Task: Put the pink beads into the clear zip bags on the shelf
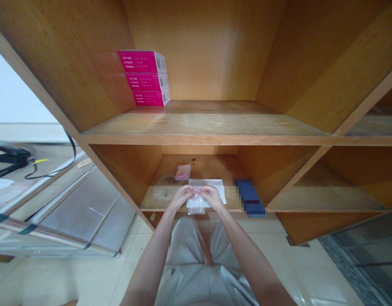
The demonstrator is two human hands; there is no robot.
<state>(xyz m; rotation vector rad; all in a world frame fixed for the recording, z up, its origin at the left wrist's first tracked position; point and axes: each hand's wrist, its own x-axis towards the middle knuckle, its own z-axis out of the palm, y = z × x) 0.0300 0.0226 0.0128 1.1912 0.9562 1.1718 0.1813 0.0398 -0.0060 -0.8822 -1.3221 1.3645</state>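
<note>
My left hand [182, 196] and my right hand [211, 197] meet at the front of the lower shelf. Their fingertips pinch the upper part of a small clear plastic bag [196, 208], which hangs down over the shelf's front edge. Something pinkish shows in the bag between the fingers, too small to make out. Beneath the hands lies a white sheet [217, 185], perhaps paper or thin plastic. Behind my left hand rests a small clear packet with pink contents [183, 172].
Three stacked pink boxes [148, 81] stand on the upper shelf [208, 119]. A dark blue object [250, 197], blurred by pixels, lies at the lower shelf's right edge. Left of the cabinet are a glass-panelled frame [84, 208] and a black object with a cable [12, 157].
</note>
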